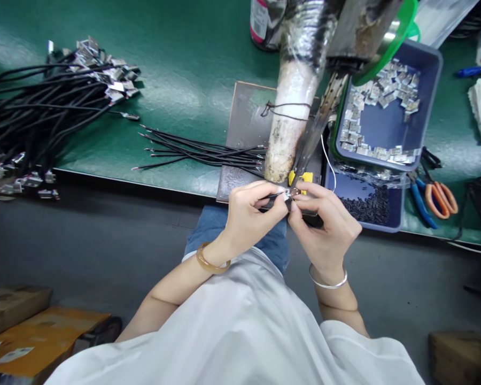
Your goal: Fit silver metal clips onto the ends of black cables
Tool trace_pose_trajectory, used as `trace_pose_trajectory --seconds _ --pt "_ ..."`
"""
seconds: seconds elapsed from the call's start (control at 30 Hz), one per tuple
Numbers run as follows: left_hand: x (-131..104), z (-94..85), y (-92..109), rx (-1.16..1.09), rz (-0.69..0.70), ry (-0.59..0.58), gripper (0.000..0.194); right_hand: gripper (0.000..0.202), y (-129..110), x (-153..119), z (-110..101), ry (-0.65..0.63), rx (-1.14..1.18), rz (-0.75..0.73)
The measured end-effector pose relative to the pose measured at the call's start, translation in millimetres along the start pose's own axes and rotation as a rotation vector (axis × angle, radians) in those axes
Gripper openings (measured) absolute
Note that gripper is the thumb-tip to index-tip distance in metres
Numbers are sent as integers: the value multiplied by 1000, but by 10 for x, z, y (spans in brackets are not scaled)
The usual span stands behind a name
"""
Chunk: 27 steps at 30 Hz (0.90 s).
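Observation:
At the bench edge, my left hand (254, 208) pinches a small silvery metal connector (287, 196) between thumb and forefinger. My right hand (323, 214) is right beside it, its fingertips closed together at the connector; what they grip is too small to make out. A slim metal soldering arm (310, 139) slants down to just above the fingertips. Left of it hangs a thick tube (291, 101) wrapped in clear film. Behind my left hand, loose black cables (208, 154) with bared wire ends lie partly on a dark board (246, 117).
A large bundle of black cables (44, 101) with metal ends lies at left. To the right are a blue-grey bin (431, 101) of metal connectors and a lower bin (398, 214) of small black pieces. Blue-handled pliers (421, 200) and orange-handled scissors (441, 200) lie beyond.

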<state>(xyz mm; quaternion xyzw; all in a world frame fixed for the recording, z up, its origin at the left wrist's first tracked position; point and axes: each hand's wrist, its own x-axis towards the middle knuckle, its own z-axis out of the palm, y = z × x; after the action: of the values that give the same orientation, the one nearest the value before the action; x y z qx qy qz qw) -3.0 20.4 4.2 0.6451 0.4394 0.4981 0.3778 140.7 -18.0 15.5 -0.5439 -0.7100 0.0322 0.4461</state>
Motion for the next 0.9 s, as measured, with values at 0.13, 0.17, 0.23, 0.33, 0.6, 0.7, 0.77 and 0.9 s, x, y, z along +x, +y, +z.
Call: trace_pose_trajectory --seconds 0.13,0.17,0.23,0.33,0.6,0.7,0.77,0.9 --pt "6 5 44 -33 -15 14 10 17 -28 13 -18 3 -12 13" --pt "8 3 52 -40 -19 17 10 17 -33 11 -23 3 -12 13" --pt "12 -4 58 -48 -21 10 10 16 -35 0 -27 12 -5 7" --pt "12 -16 49 -20 -41 -30 11 15 -20 -21 -17 13 6 15" --pt "8 -24 39 27 20 -16 11 19 -20 9 -6 13 -7 22" --pt "19 -35 57 35 61 -6 11 21 -47 20 -16 17 -6 18" --pt "21 -45 67 20 30 -13 11 19 -54 9 -18 24 0 16" --pt "18 -63 74 -21 -96 -53 11 16 -51 -29 -15 6 7 29"
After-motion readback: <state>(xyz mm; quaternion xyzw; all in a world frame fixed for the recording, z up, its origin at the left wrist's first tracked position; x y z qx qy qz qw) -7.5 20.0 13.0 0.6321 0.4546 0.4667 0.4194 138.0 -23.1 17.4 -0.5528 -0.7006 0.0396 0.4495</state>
